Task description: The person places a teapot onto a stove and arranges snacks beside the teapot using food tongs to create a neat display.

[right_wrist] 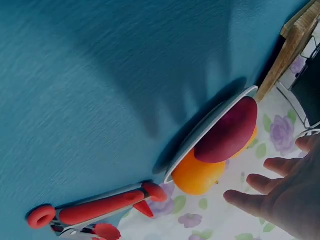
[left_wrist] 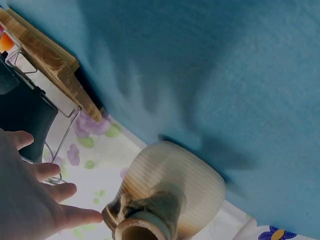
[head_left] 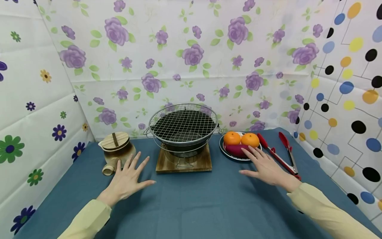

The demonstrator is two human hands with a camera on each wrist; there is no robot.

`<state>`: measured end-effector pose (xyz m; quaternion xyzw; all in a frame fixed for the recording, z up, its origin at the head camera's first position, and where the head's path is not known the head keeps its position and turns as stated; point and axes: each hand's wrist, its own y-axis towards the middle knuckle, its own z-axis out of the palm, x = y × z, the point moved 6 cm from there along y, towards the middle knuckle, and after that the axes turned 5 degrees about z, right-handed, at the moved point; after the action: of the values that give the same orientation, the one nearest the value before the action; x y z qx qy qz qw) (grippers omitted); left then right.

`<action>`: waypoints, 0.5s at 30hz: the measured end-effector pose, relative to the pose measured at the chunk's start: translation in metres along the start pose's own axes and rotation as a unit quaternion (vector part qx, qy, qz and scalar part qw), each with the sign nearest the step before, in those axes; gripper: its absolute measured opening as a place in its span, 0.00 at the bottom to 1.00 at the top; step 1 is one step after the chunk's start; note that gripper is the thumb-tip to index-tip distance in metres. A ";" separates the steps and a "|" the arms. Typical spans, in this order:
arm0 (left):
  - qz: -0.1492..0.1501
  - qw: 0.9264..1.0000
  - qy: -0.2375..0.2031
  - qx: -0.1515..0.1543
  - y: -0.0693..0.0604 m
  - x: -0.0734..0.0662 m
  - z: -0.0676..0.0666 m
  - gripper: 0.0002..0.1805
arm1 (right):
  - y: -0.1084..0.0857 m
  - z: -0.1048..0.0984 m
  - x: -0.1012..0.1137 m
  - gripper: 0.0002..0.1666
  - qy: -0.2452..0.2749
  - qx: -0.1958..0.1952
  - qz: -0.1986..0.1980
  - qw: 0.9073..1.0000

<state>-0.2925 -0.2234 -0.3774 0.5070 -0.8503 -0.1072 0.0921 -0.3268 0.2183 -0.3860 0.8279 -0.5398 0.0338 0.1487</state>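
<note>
My left hand (head_left: 126, 182) hovers with spread fingers in front of a brown-and-cream clay pot (head_left: 126, 156), which has a wooden lid (head_left: 114, 140) and a hollow side handle (head_left: 108, 170). In the left wrist view the fingers hold nothing. My right hand (head_left: 265, 167), likewise spread and holding nothing, is over the near side of a plate (head_left: 222, 149). On that plate lie two oranges (head_left: 232, 137) and a purple-red sweet potato (head_left: 237, 150). The right wrist view shows the sweet potato (right_wrist: 227, 131) apart from the fingertips (right_wrist: 235, 197).
A round black grill (head_left: 179, 147) with a wire mesh (head_left: 185, 122) stands on a wooden base (head_left: 164, 162) between the hands. Red-handled tongs (head_left: 279, 157) lie right of the plate. Patterned cloth walls (head_left: 191, 79) enclose the blue-covered table (head_left: 191, 205) at back and sides.
</note>
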 end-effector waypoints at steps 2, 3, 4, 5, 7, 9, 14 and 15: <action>0.000 1.000 0.002 -0.003 0.001 0.001 -0.002 0.50 | 0.001 0.000 0.002 0.54 0.010 0.000 -0.003 1.000; 0.001 1.000 0.004 -0.005 0.001 0.001 -0.004 0.50 | 0.002 0.000 0.003 0.54 0.016 0.000 -0.005 1.000; 0.000 1.000 0.006 -0.006 0.001 0.002 -0.005 0.50 | 0.002 -0.001 0.005 0.54 0.021 -0.001 -0.008 1.000; -0.001 1.000 0.007 -0.007 0.002 0.003 -0.006 0.50 | 0.003 -0.001 0.006 0.53 0.026 -0.002 -0.009 1.000; -0.002 1.000 0.009 -0.010 0.002 0.004 -0.009 0.50 | 0.005 -0.001 0.009 0.53 0.036 -0.004 -0.011 0.999; -0.003 1.000 0.008 -0.013 0.003 0.006 -0.012 0.49 | 0.006 -0.001 0.011 0.53 0.049 -0.006 -0.010 0.999; -0.005 1.000 0.007 -0.015 0.005 0.009 -0.019 0.49 | 0.010 0.000 0.013 0.52 0.085 0.001 0.010 0.996; -0.006 1.000 0.007 -0.014 0.005 0.010 -0.020 0.49 | 0.011 0.000 0.014 0.52 0.088 0.002 0.014 0.996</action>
<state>-0.2961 -0.2313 -0.3560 0.5118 -0.8448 -0.1160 0.1044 -0.3315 0.2018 -0.3810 0.8144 -0.5358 0.1097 0.1940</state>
